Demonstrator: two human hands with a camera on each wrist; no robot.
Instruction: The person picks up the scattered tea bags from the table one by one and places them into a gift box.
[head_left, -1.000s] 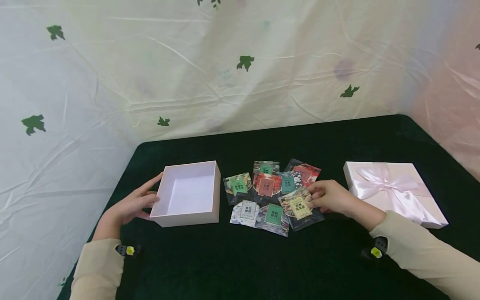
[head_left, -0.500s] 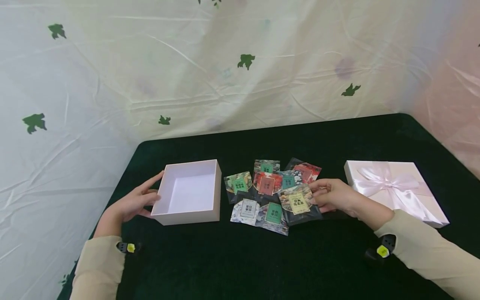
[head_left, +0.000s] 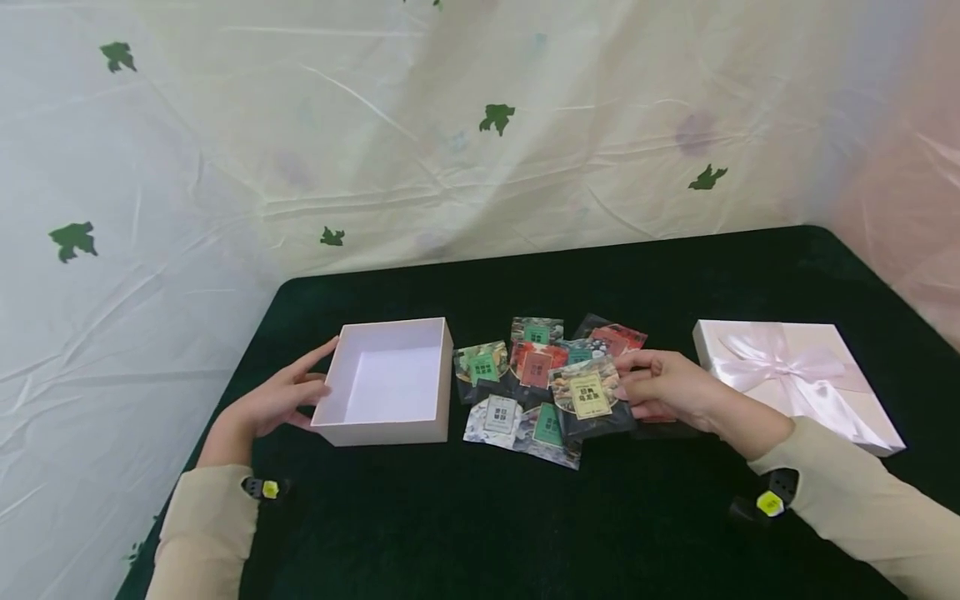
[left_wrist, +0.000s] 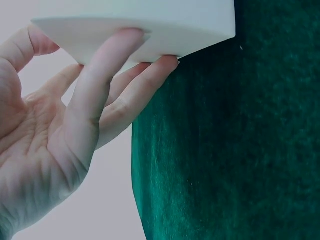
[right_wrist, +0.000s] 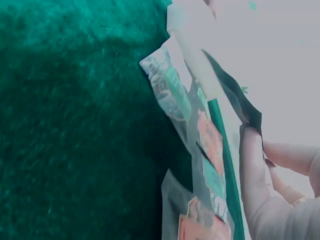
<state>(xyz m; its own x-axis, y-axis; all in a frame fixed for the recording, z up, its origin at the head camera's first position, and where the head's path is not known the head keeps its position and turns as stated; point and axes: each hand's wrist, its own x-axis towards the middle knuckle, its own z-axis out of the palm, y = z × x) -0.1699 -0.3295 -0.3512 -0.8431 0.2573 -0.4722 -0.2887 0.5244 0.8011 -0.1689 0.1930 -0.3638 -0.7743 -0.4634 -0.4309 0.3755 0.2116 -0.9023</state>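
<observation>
My right hand [head_left: 671,387] pinches a tea sachet with a yellow label [head_left: 590,398] at its right edge. In the right wrist view that sachet [right_wrist: 235,95] is seen edge-on, off the cloth and above the other sachets. Several more printed sachets, such as one with a white label [head_left: 497,417] and one with a red label [head_left: 536,369], lie overlapping below and behind it. My left hand [head_left: 272,402] rests against the left wall of an open pale pink box [head_left: 405,431]. In the left wrist view its spread fingertips touch the box wall [left_wrist: 200,22] and lower edge.
A pale pink lid with a satin ribbon bow [head_left: 798,379] lies right of the sachets, near my right forearm. Everything stands on a dark green cloth-covered table [head_left: 510,533]. A pale curtain with green leaf shapes [head_left: 420,158] hangs behind.
The yellow-label sachet has been lifted from the pile and moved slightly left in my right hand, uncovering a reddish sachet beneath. The left hand stays at the box. The head view shifted slightly.
</observation>
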